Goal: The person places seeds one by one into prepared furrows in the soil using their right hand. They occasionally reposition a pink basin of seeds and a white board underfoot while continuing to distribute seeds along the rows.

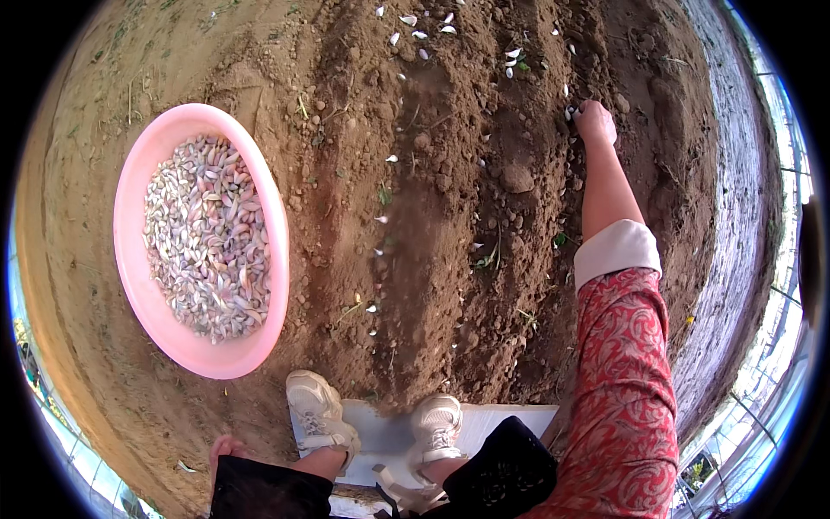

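Observation:
My right hand (595,123) reaches down to the soil at the upper right, its fingers at a few garlic cloves (569,113) in a furrow; the fingertips are partly hidden. My left hand (227,447) is at the lower left beside my knee, only partly visible. A pink plastic basin (207,362) full of separated garlic cloves (207,240) rests on the ground at the left. Single cloves stand spaced along the furrows, such as one garlic clove (391,158) near the middle. Loose cloves (408,21) lie scattered at the top.
Ridged brown soil (428,259) with clods and a larger lump (517,178) spreads ahead. My light shoes are on a white board (373,425). Whitish sheeting (746,162) runs along the right side, with a framed structure beyond it.

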The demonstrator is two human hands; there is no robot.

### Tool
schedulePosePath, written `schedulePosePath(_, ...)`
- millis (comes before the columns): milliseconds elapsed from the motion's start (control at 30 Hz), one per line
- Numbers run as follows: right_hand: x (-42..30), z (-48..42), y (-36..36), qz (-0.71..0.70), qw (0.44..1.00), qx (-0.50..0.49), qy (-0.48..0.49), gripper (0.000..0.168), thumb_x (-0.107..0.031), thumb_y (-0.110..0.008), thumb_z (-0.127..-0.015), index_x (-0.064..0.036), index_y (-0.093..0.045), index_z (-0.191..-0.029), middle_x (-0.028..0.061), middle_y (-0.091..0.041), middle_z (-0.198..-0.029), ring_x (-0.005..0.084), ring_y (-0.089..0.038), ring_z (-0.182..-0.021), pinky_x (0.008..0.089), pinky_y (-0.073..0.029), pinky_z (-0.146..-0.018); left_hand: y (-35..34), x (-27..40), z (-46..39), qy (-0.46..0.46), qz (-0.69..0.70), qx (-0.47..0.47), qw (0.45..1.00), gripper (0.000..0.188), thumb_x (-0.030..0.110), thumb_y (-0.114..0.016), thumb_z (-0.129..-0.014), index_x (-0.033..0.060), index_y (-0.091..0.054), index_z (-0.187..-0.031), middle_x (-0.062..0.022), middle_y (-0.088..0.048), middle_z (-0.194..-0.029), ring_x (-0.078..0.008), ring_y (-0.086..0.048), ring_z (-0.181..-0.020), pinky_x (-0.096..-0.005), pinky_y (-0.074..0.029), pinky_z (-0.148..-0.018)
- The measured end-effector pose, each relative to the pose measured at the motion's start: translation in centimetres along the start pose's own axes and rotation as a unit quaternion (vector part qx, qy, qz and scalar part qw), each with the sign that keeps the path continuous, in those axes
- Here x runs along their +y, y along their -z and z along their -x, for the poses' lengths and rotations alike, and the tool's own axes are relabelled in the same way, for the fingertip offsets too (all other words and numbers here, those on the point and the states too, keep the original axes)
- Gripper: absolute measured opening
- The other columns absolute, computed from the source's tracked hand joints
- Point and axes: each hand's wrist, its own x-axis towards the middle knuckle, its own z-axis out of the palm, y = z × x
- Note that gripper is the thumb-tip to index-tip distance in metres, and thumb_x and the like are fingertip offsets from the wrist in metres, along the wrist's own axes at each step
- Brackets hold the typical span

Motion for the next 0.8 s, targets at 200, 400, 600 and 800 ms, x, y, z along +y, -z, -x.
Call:
schedulePosePath(200, 1.2, -1.9, -1.1, -0.052, 0.994, -0.019, 0.090, 0.020, -0.022, -0.056, -0.064, -0.006, -0.056, -0.077, 0.0124, -0.058, -0.081, 0.0260, -0.055, -0.079, 0.0340, -0.043, -0.069, 1.7, -2.8, 0.1, -0.001, -0.044, 0.099, 0.994, 0.024, 0.018, -0.052, -0.077, 0.0093, -0.045, -0.098, -0.0069, -0.055, -0.077, -0.0166, -0.054, -0.061, -0.0272, -0.045, -0.050)
schedulePosePath(400, 3.2, -0.5, -1.2, -0.049, 0.987, 0.021, 0.150, 0.018, -0.018, -0.057, -0.066, -0.006, -0.055, -0.078, 0.0123, -0.057, -0.075, 0.0249, -0.055, -0.075, 0.0340, -0.043, -0.066, 1.1, -3.9, -1.7, 0.001, -0.054, 0.093, 0.994, 0.027, 0.018, -0.053, -0.075, 0.0079, -0.044, -0.098, -0.0074, -0.055, -0.075, -0.0161, -0.054, -0.059, -0.0269, -0.045, -0.048)
schedulePosePath(600, 1.4, 0.4, 0.2, -0.122, 0.979, -0.048, 0.155, 0.012, -0.016, -0.055, -0.064, -0.008, -0.059, -0.073, 0.0142, -0.058, -0.074, 0.0268, -0.056, -0.072, 0.0329, -0.043, -0.066, 2.4, -4.4, -1.2, -0.008, -0.054, 0.111, 0.992, 0.029, 0.019, -0.054, -0.074, 0.0067, -0.043, -0.098, -0.0078, -0.055, -0.074, -0.0157, -0.053, -0.058, -0.0266, -0.045, -0.047)
schedulePosePath(800, 0.8, -0.8, -0.4, -0.131, 0.984, 0.085, 0.084, 0.015, -0.019, -0.055, -0.065, -0.011, -0.061, -0.075, 0.0121, -0.059, -0.075, 0.0256, -0.057, -0.072, 0.0330, -0.044, -0.067, 1.7, -3.9, -1.6, -0.012, -0.077, 0.103, 0.992, 0.029, 0.018, -0.054, -0.074, 0.0067, -0.043, -0.098, -0.0077, -0.055, -0.074, -0.0157, -0.053, -0.058, -0.0266, -0.045, -0.047)
